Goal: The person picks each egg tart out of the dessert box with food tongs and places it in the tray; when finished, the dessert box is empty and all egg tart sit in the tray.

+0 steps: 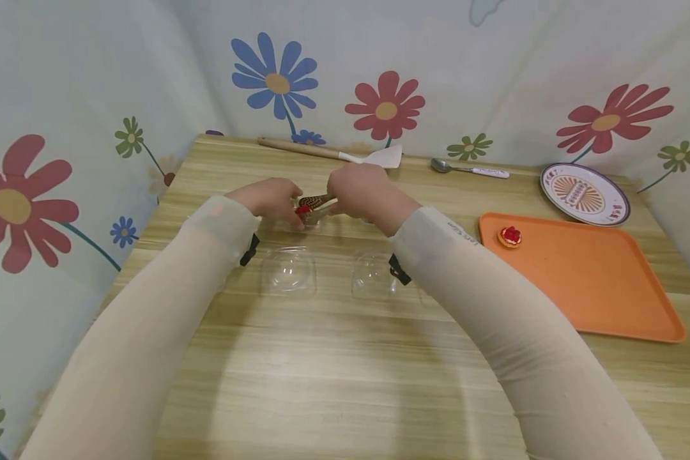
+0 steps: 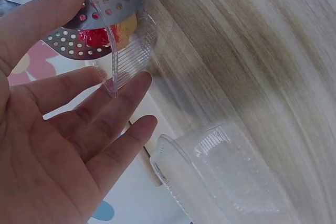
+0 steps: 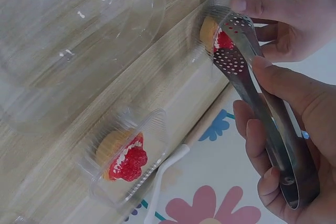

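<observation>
My right hand grips metal tongs with perforated ends. Those ends lie on either side of a small red-topped tart inside a clear plastic box. On the rim of that box, the thumb and fingers of my left hand pinch opposite sides. Another tart sits in a second clear box, apart from both hands. A further clear box shows beside my left fingers. Two domed clear lids, a left lid and a right lid, lie nearer me.
At the right, an orange tray bears one red-topped tart. A patterned plate stands behind it. Along the back edge lie a spoon and a white spatula with a wooden handle. Flowered cloth encloses the table.
</observation>
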Action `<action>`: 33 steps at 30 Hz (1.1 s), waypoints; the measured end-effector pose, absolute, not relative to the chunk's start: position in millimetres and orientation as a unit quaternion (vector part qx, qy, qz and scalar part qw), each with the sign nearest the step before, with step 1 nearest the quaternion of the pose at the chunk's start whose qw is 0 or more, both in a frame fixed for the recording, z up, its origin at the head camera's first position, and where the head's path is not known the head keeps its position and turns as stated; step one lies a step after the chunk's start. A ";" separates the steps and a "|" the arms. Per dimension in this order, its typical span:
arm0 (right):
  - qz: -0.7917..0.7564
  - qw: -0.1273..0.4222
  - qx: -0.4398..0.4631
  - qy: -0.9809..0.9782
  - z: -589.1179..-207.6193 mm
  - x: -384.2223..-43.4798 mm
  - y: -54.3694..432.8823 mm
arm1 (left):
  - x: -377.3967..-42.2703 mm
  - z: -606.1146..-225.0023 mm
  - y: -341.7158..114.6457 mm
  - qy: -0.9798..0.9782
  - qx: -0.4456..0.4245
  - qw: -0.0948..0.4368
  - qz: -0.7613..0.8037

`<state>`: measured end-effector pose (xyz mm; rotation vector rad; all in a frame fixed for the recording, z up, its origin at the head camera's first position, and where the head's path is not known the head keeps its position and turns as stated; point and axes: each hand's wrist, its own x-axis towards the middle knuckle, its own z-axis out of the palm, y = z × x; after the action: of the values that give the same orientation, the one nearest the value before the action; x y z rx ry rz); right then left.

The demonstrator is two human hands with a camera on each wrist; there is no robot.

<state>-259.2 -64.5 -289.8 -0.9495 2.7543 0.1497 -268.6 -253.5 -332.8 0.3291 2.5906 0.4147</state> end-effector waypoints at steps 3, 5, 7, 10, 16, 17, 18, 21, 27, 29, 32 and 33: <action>0.049 0.109 -0.329 0.937 -290.1 -258.6 -63.3 | -269.0 -333.1 -252.4 0.950 0.124 0.243 0.152; 0.047 0.105 -0.332 0.936 -290.1 -258.1 -62.7 | -269.4 -333.5 -251.8 0.950 0.128 0.242 0.151; 0.048 0.102 -0.335 0.935 -289.9 -257.6 -62.0 | -269.9 -334.0 -251.2 0.950 0.131 0.241 0.150; 0.052 0.098 -0.333 0.936 -289.5 -256.8 -60.8 | -270.1 -334.1 -250.4 0.950 0.132 0.241 0.151; 0.052 0.095 -0.326 0.939 -287.8 -257.2 -57.8 | -269.1 -333.2 -248.2 0.949 0.133 0.243 0.150; 0.053 0.093 -0.326 0.939 -287.1 -257.3 -57.2 | -269.0 -333.1 -247.7 0.949 0.134 0.243 0.150; 0.056 0.090 -0.327 0.939 -286.0 -257.3 -56.6 | -268.8 -332.9 -247.4 0.948 0.135 0.245 0.149; 0.065 0.080 -0.327 0.939 -281.4 -256.9 -54.1 | -268.2 -332.1 -246.4 0.948 0.135 0.245 0.151; 0.070 0.077 -0.318 0.942 -269.7 -255.2 -44.7 | -267.6 -332.2 -247.0 0.949 0.127 0.248 0.146; 0.065 0.077 -0.316 0.944 -265.2 -254.2 -39.3 | -268.2 -333.4 -248.0 0.950 0.127 0.250 0.139; 0.060 0.077 -0.315 0.944 -257.9 -252.5 -28.2 | -268.7 -334.6 -249.4 0.951 0.124 0.252 0.132; 0.056 0.079 -0.313 0.945 -255.4 -252.1 -23.7 | -268.7 -334.5 -250.0 0.951 0.125 0.252 0.130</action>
<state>-252.1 -23.7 -255.4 -0.9375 2.8281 0.1680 -268.7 -250.0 -334.5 0.3391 2.5858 0.3539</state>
